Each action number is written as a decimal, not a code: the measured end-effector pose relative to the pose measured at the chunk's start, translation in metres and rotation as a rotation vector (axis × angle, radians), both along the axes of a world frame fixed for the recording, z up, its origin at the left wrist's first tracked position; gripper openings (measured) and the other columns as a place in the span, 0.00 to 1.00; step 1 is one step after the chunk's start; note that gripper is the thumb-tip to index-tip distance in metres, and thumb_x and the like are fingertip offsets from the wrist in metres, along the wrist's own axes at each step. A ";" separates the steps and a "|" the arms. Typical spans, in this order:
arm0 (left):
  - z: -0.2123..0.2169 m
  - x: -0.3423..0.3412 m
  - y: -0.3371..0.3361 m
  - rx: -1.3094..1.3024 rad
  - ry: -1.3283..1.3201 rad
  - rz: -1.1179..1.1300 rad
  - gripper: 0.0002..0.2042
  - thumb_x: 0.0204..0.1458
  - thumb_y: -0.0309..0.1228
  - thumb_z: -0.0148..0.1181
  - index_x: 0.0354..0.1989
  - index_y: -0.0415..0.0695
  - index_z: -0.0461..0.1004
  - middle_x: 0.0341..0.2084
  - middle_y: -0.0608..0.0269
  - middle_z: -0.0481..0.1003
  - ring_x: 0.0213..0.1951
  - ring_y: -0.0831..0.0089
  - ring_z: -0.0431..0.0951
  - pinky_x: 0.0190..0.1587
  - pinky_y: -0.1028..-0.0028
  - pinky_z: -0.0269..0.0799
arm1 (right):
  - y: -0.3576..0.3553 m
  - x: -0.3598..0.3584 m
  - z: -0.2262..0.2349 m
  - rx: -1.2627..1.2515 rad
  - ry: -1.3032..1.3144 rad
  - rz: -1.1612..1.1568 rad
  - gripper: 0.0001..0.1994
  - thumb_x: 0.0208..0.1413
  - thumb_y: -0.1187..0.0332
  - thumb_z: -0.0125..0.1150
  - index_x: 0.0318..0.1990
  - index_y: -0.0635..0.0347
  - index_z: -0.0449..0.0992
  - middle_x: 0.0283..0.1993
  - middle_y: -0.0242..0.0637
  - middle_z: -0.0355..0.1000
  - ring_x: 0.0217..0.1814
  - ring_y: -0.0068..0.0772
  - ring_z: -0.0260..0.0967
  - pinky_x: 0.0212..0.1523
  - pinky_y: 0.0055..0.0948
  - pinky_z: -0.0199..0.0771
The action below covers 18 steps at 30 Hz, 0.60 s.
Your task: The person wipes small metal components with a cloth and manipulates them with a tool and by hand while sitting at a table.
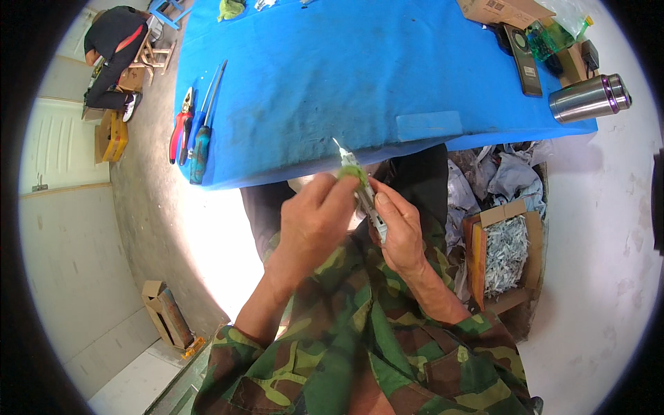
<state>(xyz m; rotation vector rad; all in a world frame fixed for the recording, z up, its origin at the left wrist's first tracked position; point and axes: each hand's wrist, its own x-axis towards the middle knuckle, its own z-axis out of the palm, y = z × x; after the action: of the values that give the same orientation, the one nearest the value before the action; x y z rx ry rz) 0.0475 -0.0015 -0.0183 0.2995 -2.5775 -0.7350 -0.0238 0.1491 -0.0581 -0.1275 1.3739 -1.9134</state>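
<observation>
Being held just off the near edge of the blue table (360,76): slim grey metal part (366,200) | right hand (401,232) closing around its lower end | left hand (315,221) pinching a green cloth (351,173) onto its upper end | lying at the left edge: red-handled pliers (180,128), blue screwdriver (202,142) | resting at the right corner: steel flask (589,98)

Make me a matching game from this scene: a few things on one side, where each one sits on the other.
Things:
1. steel flask
2. red-handled pliers
3. cardboard box of small pale parts
4. green cloth

Places:
A. on the floor, at the person's right
B. pinched in the left hand
C. lying at the blue table's right edge
D. at the table's left edge, beside screwdrivers

Pairs: 1-C, 2-D, 3-A, 4-B
</observation>
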 end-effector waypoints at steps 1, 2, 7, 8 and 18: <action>0.001 0.003 0.006 0.000 -0.011 -0.030 0.14 0.49 0.19 0.67 0.45 0.43 0.81 0.32 0.58 0.76 0.30 0.59 0.80 0.31 0.64 0.77 | 0.000 -0.001 -0.001 -0.008 -0.001 -0.007 0.21 0.76 0.64 0.47 0.67 0.68 0.71 0.47 0.34 0.77 0.38 0.17 0.66 0.37 0.20 0.64; 0.002 0.006 0.013 0.000 -0.022 -0.059 0.14 0.49 0.19 0.67 0.46 0.44 0.81 0.32 0.59 0.76 0.30 0.59 0.80 0.30 0.64 0.77 | 0.000 -0.003 0.000 -0.025 -0.029 -0.024 0.21 0.75 0.67 0.46 0.67 0.71 0.71 0.54 0.37 0.76 0.50 0.21 0.69 0.51 0.23 0.67; 0.004 0.009 0.019 -0.022 -0.025 -0.094 0.15 0.48 0.18 0.68 0.46 0.44 0.80 0.30 0.60 0.74 0.29 0.61 0.79 0.29 0.64 0.76 | -0.001 -0.004 0.000 -0.099 -0.074 -0.031 0.20 0.75 0.70 0.44 0.67 0.74 0.70 0.62 0.42 0.74 0.62 0.27 0.71 0.65 0.27 0.69; 0.003 0.008 0.017 -0.032 -0.023 -0.084 0.15 0.48 0.18 0.68 0.46 0.44 0.80 0.31 0.60 0.75 0.29 0.61 0.80 0.29 0.64 0.76 | -0.002 -0.004 0.005 -0.071 -0.096 -0.032 0.21 0.76 0.70 0.44 0.67 0.74 0.70 0.63 0.42 0.74 0.62 0.27 0.71 0.65 0.27 0.70; 0.001 -0.003 -0.005 -0.032 -0.006 -0.022 0.14 0.50 0.18 0.67 0.46 0.44 0.80 0.32 0.59 0.76 0.30 0.59 0.80 0.31 0.63 0.77 | -0.002 -0.003 0.007 -0.045 -0.093 -0.004 0.22 0.76 0.62 0.47 0.68 0.66 0.71 0.40 0.31 0.77 0.24 0.12 0.64 0.21 0.15 0.61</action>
<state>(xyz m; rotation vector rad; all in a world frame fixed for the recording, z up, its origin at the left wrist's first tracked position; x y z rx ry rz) 0.0442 -0.0067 -0.0177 0.2638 -2.5992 -0.7009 -0.0268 0.1473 -0.0513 -0.0573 1.2706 -1.9295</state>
